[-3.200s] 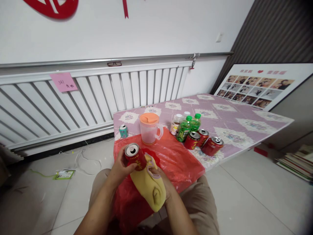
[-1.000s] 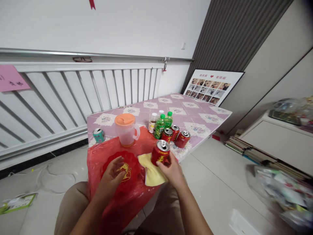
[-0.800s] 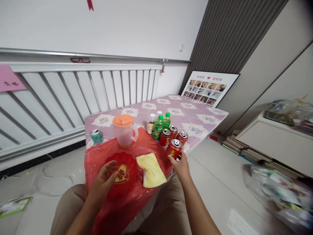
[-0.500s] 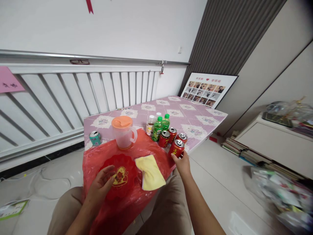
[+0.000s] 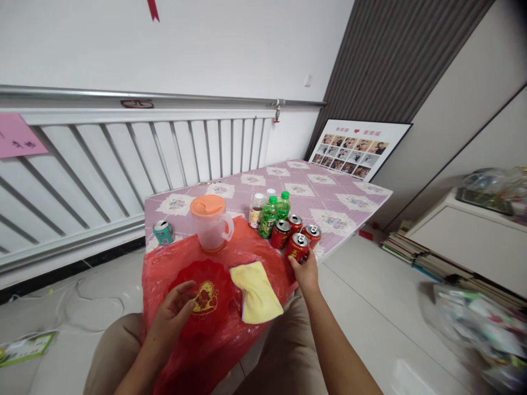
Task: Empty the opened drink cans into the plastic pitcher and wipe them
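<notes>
I see my right hand (image 5: pixel 307 270) wrapped around the red can (image 5: pixel 297 248), upright, beside the other cans (image 5: pixel 288 229) at the table's near edge; my left hand (image 5: pixel 175 307) rests loosely spread on the red plate (image 5: pixel 206 293), well apart from it

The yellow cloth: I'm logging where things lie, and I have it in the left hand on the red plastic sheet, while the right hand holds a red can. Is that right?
Not quite. In the head view the yellow cloth lies loose on the red plastic sheet; the left hand rests on the red plate beside it. The right hand does hold a red can.
</notes>
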Motion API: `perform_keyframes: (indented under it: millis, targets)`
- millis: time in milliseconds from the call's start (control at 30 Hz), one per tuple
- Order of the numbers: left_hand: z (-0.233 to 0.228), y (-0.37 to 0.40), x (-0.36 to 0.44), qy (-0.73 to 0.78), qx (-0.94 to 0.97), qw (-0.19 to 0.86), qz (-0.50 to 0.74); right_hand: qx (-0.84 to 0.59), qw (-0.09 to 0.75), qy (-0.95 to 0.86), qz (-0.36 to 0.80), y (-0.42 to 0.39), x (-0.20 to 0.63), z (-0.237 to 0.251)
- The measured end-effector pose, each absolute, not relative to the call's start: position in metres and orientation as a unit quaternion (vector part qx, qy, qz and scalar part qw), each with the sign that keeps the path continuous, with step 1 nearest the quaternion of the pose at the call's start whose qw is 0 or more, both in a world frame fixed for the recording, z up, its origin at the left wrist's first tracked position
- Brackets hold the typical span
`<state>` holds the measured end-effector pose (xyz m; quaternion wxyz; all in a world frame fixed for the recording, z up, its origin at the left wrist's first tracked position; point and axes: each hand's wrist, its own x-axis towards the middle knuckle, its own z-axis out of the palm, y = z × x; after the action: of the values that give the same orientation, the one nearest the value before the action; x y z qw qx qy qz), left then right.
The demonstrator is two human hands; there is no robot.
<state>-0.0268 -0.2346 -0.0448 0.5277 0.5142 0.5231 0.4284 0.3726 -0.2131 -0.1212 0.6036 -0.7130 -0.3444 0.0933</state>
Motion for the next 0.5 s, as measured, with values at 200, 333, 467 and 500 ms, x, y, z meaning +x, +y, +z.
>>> perform_keyframes:
  millis: [200, 333, 467, 500]
  targets:
    - [-0.046, -0.234, -0.023, 0.515, 0.504, 0.542, 0.432, -0.724, 0.603, -0.322, 0.091, -0.209, 0.373, -0.124]
    - [-0.046, -0.233, -0.023, 0.515, 0.502, 0.542, 0.434, -0.723, 0.602, -0.326, 0.099, -0.207, 0.373, -0.122]
    - [-0.046, -0.232, -0.025, 0.513, 0.491, 0.548, 0.442, -0.72, 0.604, -0.328, 0.096, -0.214, 0.37, -0.118]
    - [-0.045, -0.231, -0.027, 0.512, 0.487, 0.55, 0.446, -0.721, 0.606, -0.325, 0.091, -0.218, 0.367, -0.117]
